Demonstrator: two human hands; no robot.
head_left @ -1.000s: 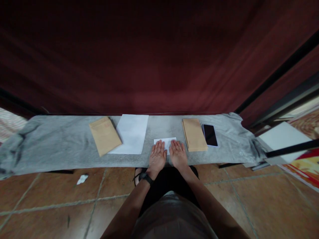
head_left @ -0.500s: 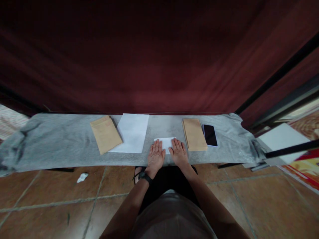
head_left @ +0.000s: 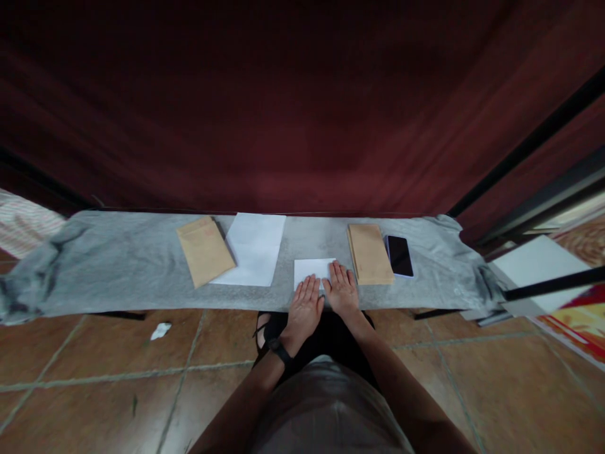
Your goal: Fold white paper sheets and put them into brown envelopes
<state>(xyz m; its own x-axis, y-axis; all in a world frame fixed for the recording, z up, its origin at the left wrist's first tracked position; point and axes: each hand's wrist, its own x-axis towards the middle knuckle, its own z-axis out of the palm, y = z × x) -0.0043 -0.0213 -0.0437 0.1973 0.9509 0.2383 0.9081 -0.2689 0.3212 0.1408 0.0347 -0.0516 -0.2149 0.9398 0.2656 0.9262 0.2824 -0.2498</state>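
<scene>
A small white folded paper lies flat on the grey cloth at the near side of the narrow table. My left hand rests flat with fingers stretched out, its fingertips over the paper's near edge. On the paper's right end lies my right hand, also flat and open. Just right of it is a stack of brown envelopes. To the left, larger white sheets lie partly under another brown envelope.
A dark-screened phone lies right of the envelope stack. Grey cloth covers the table. A dark red curtain or panel rises behind it. On the tiled floor is a crumpled white scrap.
My left hand has slid toward me and right, from the paper's left part to its near edge, baring more of the paper. My right hand has hardly moved.
</scene>
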